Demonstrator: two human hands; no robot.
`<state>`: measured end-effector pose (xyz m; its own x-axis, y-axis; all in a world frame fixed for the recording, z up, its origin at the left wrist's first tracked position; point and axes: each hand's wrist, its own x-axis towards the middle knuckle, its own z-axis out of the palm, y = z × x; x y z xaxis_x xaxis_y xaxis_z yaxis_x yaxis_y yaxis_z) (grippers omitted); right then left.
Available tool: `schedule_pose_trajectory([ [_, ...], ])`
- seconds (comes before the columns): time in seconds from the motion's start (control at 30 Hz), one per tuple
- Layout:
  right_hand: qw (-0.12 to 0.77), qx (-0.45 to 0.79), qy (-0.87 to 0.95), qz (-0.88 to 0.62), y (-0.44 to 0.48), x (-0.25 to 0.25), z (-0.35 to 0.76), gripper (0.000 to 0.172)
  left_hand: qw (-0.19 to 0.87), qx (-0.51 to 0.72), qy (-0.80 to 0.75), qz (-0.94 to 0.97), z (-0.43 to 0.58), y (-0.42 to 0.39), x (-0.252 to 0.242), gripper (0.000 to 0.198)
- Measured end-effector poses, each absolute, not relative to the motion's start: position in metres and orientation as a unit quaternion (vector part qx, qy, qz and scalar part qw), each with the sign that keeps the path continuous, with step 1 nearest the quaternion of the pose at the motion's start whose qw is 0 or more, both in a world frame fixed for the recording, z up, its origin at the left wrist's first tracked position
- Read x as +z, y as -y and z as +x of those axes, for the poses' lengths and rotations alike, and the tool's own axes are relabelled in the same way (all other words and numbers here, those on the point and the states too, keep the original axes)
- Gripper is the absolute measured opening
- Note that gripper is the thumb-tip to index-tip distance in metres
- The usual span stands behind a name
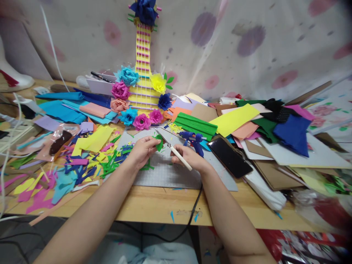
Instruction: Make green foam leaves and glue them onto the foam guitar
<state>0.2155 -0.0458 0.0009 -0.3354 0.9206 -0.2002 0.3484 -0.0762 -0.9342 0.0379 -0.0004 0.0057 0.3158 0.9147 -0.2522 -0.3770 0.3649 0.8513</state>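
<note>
Between the fingertips of my left hand (142, 151) is a small green paper piece (159, 143). My right hand (187, 157) grips white-handled scissors (180, 157), whose blades point up and left, beside the green piece. Both hands are above a grey cutting mat (167, 176). A blue glue gun (193, 139) lies just beyond my right hand. Behind the mat stands a yellow paper guitar (143, 66) ringed with paper flowers.
Coloured paper scraps (85, 161) cover the table's left side. A black phone (230, 157) lies right of my right hand, near stacked paper and card (291, 135). A black cable (195, 205) hangs over the front edge.
</note>
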Motion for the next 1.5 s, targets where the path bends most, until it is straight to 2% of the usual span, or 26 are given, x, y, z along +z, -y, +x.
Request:
schedule_pose_trajectory([
  [0.57,0.262,0.561,0.59,-0.518,0.048,0.011,0.219,0.046,0.713,0.426,-0.407,0.38,0.036,0.001,0.007,0.026],
  [0.73,0.321,0.548,0.56,-0.532,0.049,0.009,0.215,0.041,0.665,0.434,-0.438,0.422,0.037,-0.001,0.003,0.026],
  [0.8,0.345,0.51,0.544,-0.571,0.047,0.006,0.214,0.04,0.655,0.428,-0.445,0.436,0.036,-0.003,0.002,0.027],
  [0.87,0.332,0.432,0.542,-0.64,0.045,0.004,0.214,0.039,0.653,0.411,-0.445,0.455,0.033,-0.004,0.001,0.028],
  [1.03,0.164,0.18,0.61,-0.754,0.047,0.004,0.21,0.031,0.634,0.368,-0.46,0.502,0.025,-0.011,0.01,0.031],
  [1.2,0.081,0.119,0.64,-0.754,0.052,0.004,0.199,0.032,0.579,0.313,-0.449,0.604,0.012,-0.023,0.02,0.026],
  [1.33,0.07,0.077,0.632,-0.768,0.053,0.004,0.192,0.031,0.527,0.279,-0.473,0.648,-0.01,-0.036,0.019,0.026],
  [1.5,0.079,0.052,0.615,-0.782,0.054,0.004,0.185,0.04,0.487,0.255,-0.491,0.676,-0.038,-0.038,0.022,0.023],
])
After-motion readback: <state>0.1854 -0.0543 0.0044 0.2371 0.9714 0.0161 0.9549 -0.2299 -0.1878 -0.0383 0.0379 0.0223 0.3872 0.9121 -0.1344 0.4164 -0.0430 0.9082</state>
